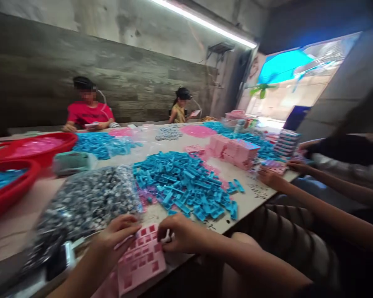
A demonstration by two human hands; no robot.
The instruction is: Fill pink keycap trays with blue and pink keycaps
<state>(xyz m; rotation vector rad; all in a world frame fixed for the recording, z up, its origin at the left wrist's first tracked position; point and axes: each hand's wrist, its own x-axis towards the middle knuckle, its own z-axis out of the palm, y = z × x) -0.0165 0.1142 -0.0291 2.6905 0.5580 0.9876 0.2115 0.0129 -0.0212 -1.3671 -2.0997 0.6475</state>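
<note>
A pink plastic panel with rows of square openings (146, 256) lies at the table's front edge, tilted towards me. My left hand (119, 234) is closed at its upper left side, fingers together; a pale sliver shows under them, too blurred to name. On the panel's right side, my right hand (182, 234) has its fingers curled around a small white plastic piece (168, 237). Just beyond my hands spreads a heap of blue plastic parts (186, 182). A clear bag of small grey and white pieces (90, 198) lies to the left of my left hand.
Red basins (34, 165) with pink and blue parts stand at the left. Stacked pink panels (233, 151) sit further back. At the right, a co-worker's hands (272, 176) are over a pink panel. Two people (88, 111) sit across the table (248, 188).
</note>
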